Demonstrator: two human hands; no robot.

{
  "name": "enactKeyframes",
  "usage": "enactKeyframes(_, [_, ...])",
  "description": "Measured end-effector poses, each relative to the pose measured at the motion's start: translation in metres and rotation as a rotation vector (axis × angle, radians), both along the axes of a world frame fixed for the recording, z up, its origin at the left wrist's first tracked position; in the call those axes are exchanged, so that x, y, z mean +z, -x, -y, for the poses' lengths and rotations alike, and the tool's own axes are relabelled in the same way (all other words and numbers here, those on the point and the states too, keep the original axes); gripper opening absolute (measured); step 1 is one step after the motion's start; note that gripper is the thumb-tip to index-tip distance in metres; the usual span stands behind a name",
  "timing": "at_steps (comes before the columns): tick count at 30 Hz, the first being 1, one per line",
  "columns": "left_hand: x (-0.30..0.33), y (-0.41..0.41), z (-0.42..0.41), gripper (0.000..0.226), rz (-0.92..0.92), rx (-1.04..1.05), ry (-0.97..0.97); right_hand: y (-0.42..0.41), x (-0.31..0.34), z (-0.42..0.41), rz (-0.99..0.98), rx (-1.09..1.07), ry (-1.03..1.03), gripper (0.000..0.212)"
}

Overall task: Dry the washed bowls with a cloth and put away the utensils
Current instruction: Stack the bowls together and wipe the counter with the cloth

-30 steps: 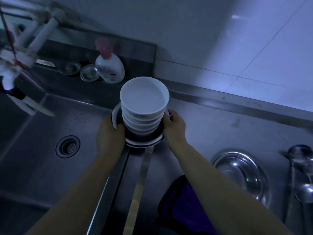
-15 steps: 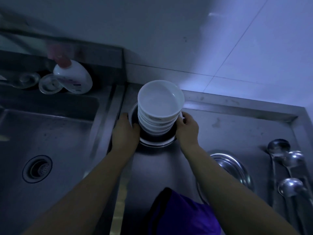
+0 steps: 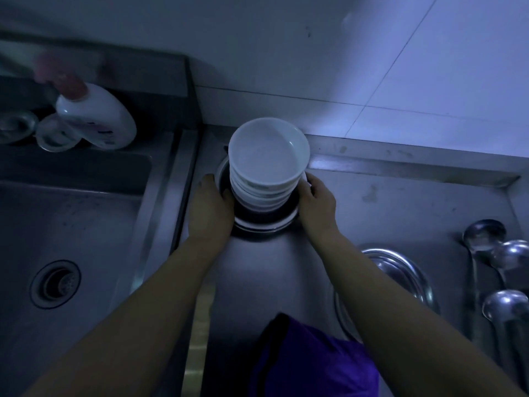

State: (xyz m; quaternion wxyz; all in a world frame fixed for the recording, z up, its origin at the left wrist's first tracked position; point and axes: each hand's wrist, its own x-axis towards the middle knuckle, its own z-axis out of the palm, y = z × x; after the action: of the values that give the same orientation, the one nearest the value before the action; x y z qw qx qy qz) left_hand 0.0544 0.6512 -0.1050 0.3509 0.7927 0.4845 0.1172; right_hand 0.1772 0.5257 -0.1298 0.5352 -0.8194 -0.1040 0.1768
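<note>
Lying nearest, a purple cloth (image 3: 312, 359) is cut off by the bottom edge and partly covered by the right forearm. Right of it, that arm hides part of a steel basin (image 3: 400, 270), and three ladles (image 3: 506, 282) run out of frame. Farther on, the left hand (image 3: 210, 207) and right hand (image 3: 317, 202) curl around the dark plates (image 3: 263, 219) under a stack of white bowls (image 3: 269, 164) on the counter (image 3: 400, 202). Far left, a blurred soap bottle (image 3: 97, 118) stands behind the sink (image 3: 71, 224).
</note>
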Motion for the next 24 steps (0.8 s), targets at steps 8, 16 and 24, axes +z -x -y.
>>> enactKeyframes(8, [0.004, 0.049, 0.010, 0.037, 0.085, 0.043, -0.043, 0.141, -0.007, 0.158, 0.740, 0.645, 0.265, 0.030])
enactKeyframes(16, [0.002, 0.095, 0.072, 0.035, 0.159, -0.146, 0.049, 0.164, -0.036, 0.169, 0.801, 0.969, 0.580, 0.060])
enactKeyframes(24, [0.002, 0.087, 0.101, 0.041, 0.075, -0.311, 0.046, 0.067, -0.027, 0.096, 0.651, 0.551, 0.828, 0.061])
